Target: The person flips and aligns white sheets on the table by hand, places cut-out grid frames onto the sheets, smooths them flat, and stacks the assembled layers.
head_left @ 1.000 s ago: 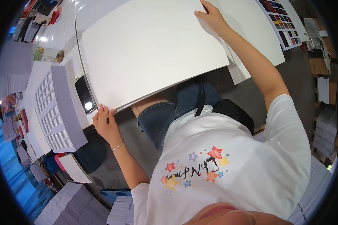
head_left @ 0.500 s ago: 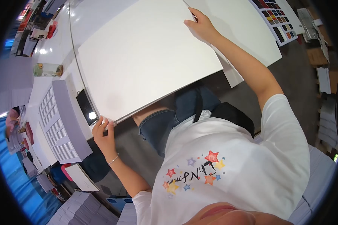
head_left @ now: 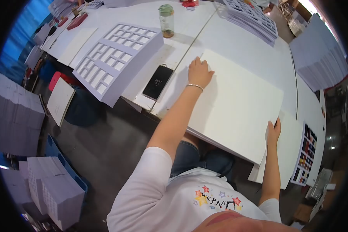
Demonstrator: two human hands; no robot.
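Note:
A large white board or sheet lies flat at the table's near edge. My left hand, with a bracelet at the wrist, rests on its far left edge, fingers apart and the thumb held out. At the board's right edge is my right hand, its fingers closed around something small and dark, too hidden to name. Under the board's right side another white sheet sticks out. A dark phone lies left of the board.
Left of the phone stands a stack of white cut-out frames. A bottle is behind it. More frames and a tall stack of sheets are at the back right. A colour swatch sheet lies at right.
The view has swung towards the left, bringing more of the table into sight. My left hand has moved from the board's near left corner to its far left edge. My right hand is nearer my body.

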